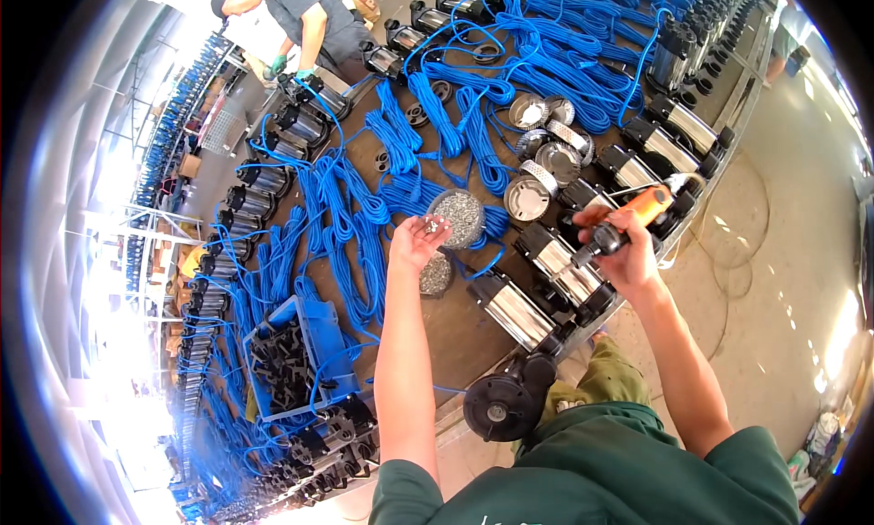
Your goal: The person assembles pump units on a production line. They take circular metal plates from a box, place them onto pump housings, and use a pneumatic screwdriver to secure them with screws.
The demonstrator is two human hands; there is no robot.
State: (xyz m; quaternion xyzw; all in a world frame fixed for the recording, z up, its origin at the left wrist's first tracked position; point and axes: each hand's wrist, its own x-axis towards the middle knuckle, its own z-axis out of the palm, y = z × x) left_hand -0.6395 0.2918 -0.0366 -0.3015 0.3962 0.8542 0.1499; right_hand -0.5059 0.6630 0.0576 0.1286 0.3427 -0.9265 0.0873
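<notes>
My left hand (417, 244) is palm up, fingers partly curled, with a few small metal screws (439, 224) lying on it. It is beside a round dish of screws (462, 217); a second screw dish (435, 275) sits just below. In my right hand (630, 261) is an orange and black power screwdriver (650, 204), gripped near its dark front end. Its tip points left, over a steel and black pump (557, 263) lying on the table. Another such pump (515, 308) lies nearer to me, and a black round pump end (497, 407) is by the table's edge.
Bundles of blue cable (337, 224) cover much of the table. Perforated metal strainer cups (528, 197) are grouped ahead. A blue crate (331, 343) of black parts stands at left. Pumps line both table edges. A co-worker (319, 24) with green gloves is at far left.
</notes>
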